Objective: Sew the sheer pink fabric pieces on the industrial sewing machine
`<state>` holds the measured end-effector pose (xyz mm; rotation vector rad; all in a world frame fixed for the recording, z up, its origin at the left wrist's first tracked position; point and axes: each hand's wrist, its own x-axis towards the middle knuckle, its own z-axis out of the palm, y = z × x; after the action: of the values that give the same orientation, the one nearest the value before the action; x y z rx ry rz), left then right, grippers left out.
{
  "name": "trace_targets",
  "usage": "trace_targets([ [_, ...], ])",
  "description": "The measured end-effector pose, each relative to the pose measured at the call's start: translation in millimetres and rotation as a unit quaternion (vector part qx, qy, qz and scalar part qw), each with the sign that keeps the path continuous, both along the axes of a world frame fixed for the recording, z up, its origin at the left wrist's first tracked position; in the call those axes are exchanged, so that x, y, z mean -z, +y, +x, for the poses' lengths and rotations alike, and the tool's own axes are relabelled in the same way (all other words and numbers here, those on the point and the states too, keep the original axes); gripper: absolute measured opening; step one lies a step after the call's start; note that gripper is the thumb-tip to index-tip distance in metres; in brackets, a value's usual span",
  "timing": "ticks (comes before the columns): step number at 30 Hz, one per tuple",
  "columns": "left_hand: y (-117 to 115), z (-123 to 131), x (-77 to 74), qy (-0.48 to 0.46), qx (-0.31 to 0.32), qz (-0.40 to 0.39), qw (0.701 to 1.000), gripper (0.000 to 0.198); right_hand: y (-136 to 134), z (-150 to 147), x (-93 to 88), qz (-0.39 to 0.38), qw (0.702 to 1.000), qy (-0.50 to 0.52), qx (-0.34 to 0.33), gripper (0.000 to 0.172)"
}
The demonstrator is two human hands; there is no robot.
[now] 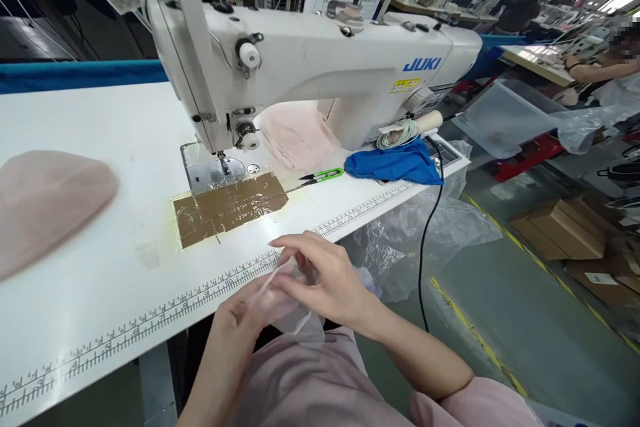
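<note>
Just off the table's front edge, a thin, sheer pale pink piece of fabric [283, 300] is gathered between my hands. My left hand [245, 310] is closed on its left side, with the thumb along the top. From the right, my right hand [325, 273] pinches the cloth between thumb and fingers, its index finger stretched out to the left. Part of the fabric hangs down toward my lap. Behind the hands stands a white sewing machine [310, 57], its needle over the metal plate [213, 175]. Brown tape [230, 209] covers the tabletop in front of the plate.
Green thread snips [323, 175] lie beside a blue cloth [395, 161]. Folded pink fabric [297, 137] rests under the machine arm, and another pink piece [53, 203] lies at left. A black cable [427, 233] hangs off the table. Cardboard boxes [560, 230] stand on the floor; a co-worker's arm [603, 70] shows at far right.
</note>
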<state>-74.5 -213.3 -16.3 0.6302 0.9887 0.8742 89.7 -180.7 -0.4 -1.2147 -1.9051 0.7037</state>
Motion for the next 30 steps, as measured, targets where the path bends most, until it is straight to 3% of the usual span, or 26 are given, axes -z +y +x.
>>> trace_targets([
  [3,0,-6,0.7,0.058,0.002,0.02,0.998,0.044,7,-1,-5.3,-0.107,0.994,0.007,-0.017,0.02],
  [5,0,-11,-0.8,0.072,-0.018,-0.01,0.997,0.044,16,3,-7.6,-0.179,0.98,0.076,-0.043,0.015],
  [7,1,-16,-3.0,0.078,-0.044,-0.037,0.995,0.049,30,12,-7.6,-0.201,0.963,0.175,-0.033,0.015],
  [12,0,-23,-11.7,0.082,-0.088,-0.043,0.992,0.046,65,39,-6.2,-0.044,0.931,0.328,0.154,0.01],
  [14,0,-22,-16.4,0.083,-0.103,-0.042,0.99,0.043,66,44,-9.5,0.001,0.925,0.334,0.181,0.008],
  [18,1,-21,-19.8,0.107,-0.112,-0.034,0.987,0.042,42,31,-21.2,0.082,0.966,0.207,0.135,0.01],
  [20,1,-21,-18.9,0.146,-0.103,-0.008,0.984,0.043,23,15,-24.8,0.148,0.98,0.133,0.018,0.011],
  [22,0,-21,-19.5,0.223,-0.103,0.054,0.968,0.042,5,-2,-23.6,0.213,0.971,0.049,-0.096,0.026],
  [24,2,-18,-23.0,0.326,-0.114,0.144,0.927,0.042,-6,-17,-17.9,0.267,0.954,-0.068,-0.115,0.037],
  [25,3,-16,-25.4,0.375,-0.12,0.188,0.9,0.043,-9,-23,-14.2,0.282,0.947,-0.11,-0.11,0.035],
  [28,6,-16,-27.0,0.473,-0.131,0.27,0.828,0.043,-6,-30,-4.7,0.318,0.928,-0.177,-0.074,0.01],
  [30,3,-29,-14.7,0.503,-0.126,0.287,0.805,0.037,0,-28,-2.4,0.32,0.929,-0.171,-0.081,0.007],
])
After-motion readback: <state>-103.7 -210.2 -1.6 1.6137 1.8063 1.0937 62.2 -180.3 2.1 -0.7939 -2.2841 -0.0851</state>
